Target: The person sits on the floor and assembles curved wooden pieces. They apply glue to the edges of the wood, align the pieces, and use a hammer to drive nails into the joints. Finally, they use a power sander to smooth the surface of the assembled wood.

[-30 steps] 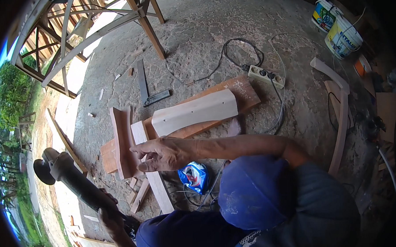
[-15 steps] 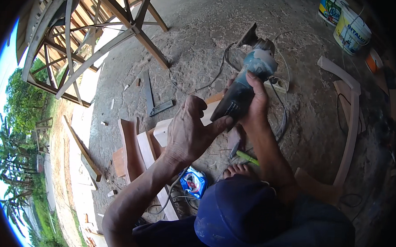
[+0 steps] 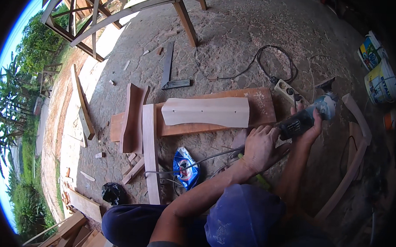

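An angle grinder point(image 3: 297, 123) with a dark body and a blue-grey head is held at the right, over the concrete floor. My right hand point(image 3: 312, 128) is wrapped round its body from below. My left hand point(image 3: 263, 148) closes about its rear end, where the finger pads are partly hidden. A dark disc point(image 3: 325, 83) shows almost edge-on at the grinder's head. Left of the hands, a pale shaped wooden piece point(image 3: 205, 111) with several small dark holes lies on a reddish-brown board point(image 3: 263, 106). A grey cord point(image 3: 205, 158) runs leftward from beneath my left hand.
A power strip point(image 3: 289, 92) lies beyond the grinder. Curved wood point(image 3: 134, 118), a long pale strip point(image 3: 149, 139), a try square point(image 3: 167, 69) and a blue packet point(image 3: 187, 167) lie leftward. A wooden frame point(image 3: 185, 17) stands farther off; paint buckets point(image 3: 382, 83) stand right.
Both hands and the grinder have shifted to the right, uncovering the pale wooden piece and the board. My left hand has changed from a raised, thumb-out pose to closing at the grinder's rear.
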Demonstrator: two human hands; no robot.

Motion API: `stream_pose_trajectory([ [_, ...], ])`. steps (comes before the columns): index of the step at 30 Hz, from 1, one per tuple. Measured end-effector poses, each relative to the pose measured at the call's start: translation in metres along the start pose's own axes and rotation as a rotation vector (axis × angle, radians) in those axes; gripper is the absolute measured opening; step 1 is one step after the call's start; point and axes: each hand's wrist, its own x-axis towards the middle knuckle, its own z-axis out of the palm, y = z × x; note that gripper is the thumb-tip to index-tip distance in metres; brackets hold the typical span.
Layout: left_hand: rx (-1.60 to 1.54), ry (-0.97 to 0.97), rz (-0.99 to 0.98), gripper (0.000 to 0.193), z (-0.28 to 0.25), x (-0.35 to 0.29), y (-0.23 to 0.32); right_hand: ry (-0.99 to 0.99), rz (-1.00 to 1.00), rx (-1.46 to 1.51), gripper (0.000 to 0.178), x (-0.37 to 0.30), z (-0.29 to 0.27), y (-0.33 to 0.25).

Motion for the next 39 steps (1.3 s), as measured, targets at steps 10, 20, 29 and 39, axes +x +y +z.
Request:
stream_pose_trajectory([
  [10, 0.112, 0.134, 0.057, 0.027, 0.009, -0.014, -0.023, -0.157, 0.103, -0.167, 0.035, 0.016, -0.01, 0.018],
  [20, 0.155, 0.633, -0.32, 0.05, -0.118, 0.007, -0.167, -0.143, 0.134, -0.173, 0.033, -0.01, 0.013, 0.018],
  [29, -0.203, 0.366, -0.728, 0.092, -0.182, -0.04, -0.28, -0.189, 0.112, -0.255, 0.043, -0.031, 0.035, 0.016],
  [39, -0.927, 0.252, -0.682, 0.025, -0.141, -0.069, -0.271, -0.257, 0.187, -0.211, 0.041, -0.038, 0.042, 0.02],
])
